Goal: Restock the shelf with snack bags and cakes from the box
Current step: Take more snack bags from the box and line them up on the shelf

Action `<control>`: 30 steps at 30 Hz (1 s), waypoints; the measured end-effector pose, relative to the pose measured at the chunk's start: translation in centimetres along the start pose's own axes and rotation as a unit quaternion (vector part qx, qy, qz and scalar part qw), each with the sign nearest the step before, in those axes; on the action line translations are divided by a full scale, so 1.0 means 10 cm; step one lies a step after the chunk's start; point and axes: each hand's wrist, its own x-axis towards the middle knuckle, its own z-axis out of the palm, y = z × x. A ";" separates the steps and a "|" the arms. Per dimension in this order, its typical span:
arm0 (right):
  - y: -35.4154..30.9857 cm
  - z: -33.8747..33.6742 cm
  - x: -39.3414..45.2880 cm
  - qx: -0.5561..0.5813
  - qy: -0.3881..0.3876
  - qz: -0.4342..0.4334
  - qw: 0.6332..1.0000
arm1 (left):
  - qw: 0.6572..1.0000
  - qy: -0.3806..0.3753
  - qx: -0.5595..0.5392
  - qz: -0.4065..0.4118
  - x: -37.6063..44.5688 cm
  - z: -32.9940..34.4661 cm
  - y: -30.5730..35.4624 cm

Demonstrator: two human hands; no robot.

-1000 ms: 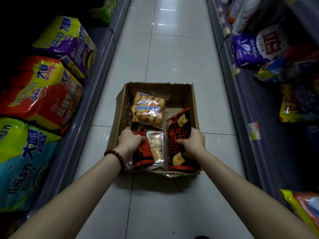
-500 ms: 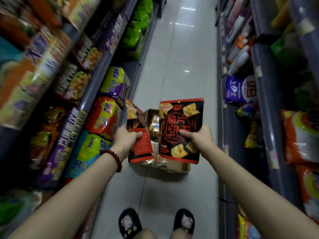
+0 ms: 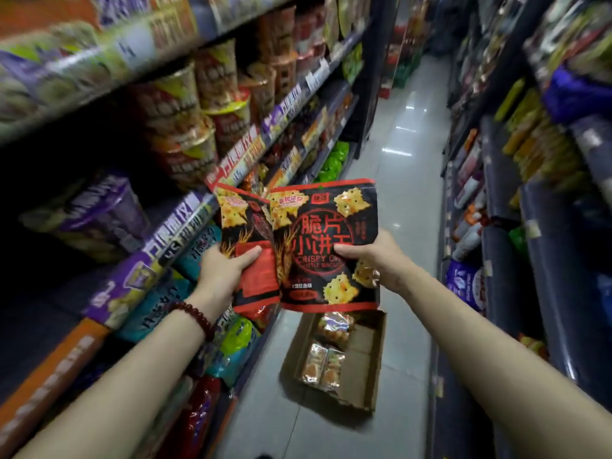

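My right hand [image 3: 374,260] grips a black and red biscuit bag [image 3: 326,240] by its right edge, held upright at chest height. My left hand [image 3: 225,270] grips a second bag of the same kind [image 3: 246,226] by its lower left part, and that bag is partly tucked behind the first. Both bags hang in the aisle beside the left shelf [image 3: 185,207]. Below them on the floor stands the open cardboard box [image 3: 374,372] with clear packs of cakes [image 3: 323,362] inside.
The left shelving holds stacked cup noodles [image 3: 195,107] above and big snack bags [image 3: 231,346] low down. More stocked shelves [image 3: 503,207] line the right side. A tiled aisle floor [image 3: 400,167] runs ahead between them.
Both hands have lifted the two biscuit bags out of the box and up to chest height. My view has swung upward and left toward the shelves.
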 end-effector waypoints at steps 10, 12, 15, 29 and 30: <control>-1.13 0.46 -0.38 -0.015 -0.118 -0.075 0.990 | 0.986 0.113 -0.079 0.092 -1.04 -0.82 1.04; -1.30 0.60 -0.46 -0.032 -0.137 -0.099 0.985 | 0.981 0.122 -0.102 0.115 -1.24 -0.98 1.15; -1.49 0.84 -0.60 -0.049 -0.172 -0.127 0.976 | 0.972 0.144 -0.113 0.147 -1.53 -1.25 1.25; -2.04 2.63 -1.53 -0.044 -0.388 -0.226 0.893 | 0.914 0.317 -0.146 0.208 -3.20 -2.88 1.30; -2.07 2.79 -1.62 -0.038 -0.399 -0.229 0.887 | 0.908 0.333 -0.141 0.212 -3.32 -3.00 1.30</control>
